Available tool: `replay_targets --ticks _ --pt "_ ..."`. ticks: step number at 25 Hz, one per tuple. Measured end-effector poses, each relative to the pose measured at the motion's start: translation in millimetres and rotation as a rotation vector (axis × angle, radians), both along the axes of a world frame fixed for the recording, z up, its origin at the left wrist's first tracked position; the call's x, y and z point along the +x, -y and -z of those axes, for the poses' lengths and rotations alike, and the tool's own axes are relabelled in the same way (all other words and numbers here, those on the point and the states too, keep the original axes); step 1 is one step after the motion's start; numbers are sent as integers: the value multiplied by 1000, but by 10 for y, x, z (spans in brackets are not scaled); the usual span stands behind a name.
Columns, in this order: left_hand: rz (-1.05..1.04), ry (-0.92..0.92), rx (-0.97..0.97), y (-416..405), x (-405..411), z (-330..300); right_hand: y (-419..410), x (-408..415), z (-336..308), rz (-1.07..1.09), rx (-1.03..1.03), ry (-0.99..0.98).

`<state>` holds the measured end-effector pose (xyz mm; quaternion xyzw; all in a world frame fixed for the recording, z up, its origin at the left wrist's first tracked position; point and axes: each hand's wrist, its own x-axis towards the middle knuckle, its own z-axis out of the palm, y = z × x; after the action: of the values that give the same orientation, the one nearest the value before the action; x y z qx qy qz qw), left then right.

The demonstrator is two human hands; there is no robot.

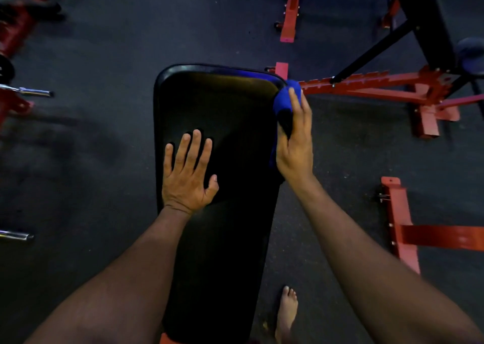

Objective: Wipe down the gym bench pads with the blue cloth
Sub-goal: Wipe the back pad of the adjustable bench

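A long black bench pad [230, 113] runs from the bottom of the view to the middle. My left hand [187, 173] lies flat on the pad's left half, fingers spread and straight. My right hand [294, 142] grips the bunched blue cloth [284, 100] against the pad's right side edge near its far right corner. Part of the cloth hangs down under my palm and is hidden there.
Red steel frames [366, 87] of other gym machines stand on the dark rubber floor to the right and at the far side. Chrome barbell ends [36, 91] poke in from the left. My bare foot [286, 309] stands on the floor right of the bench.
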<state>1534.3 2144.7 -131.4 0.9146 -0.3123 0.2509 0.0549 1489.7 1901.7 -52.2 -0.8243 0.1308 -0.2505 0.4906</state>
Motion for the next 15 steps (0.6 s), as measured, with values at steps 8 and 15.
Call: replay_targets --ticks 8,15 --pt "3 -11 1 16 5 3 -555 -1257 997 -186 25 -275" --pt "15 -14 -5 2 8 -1 -418 -741 519 -33 89 -112"
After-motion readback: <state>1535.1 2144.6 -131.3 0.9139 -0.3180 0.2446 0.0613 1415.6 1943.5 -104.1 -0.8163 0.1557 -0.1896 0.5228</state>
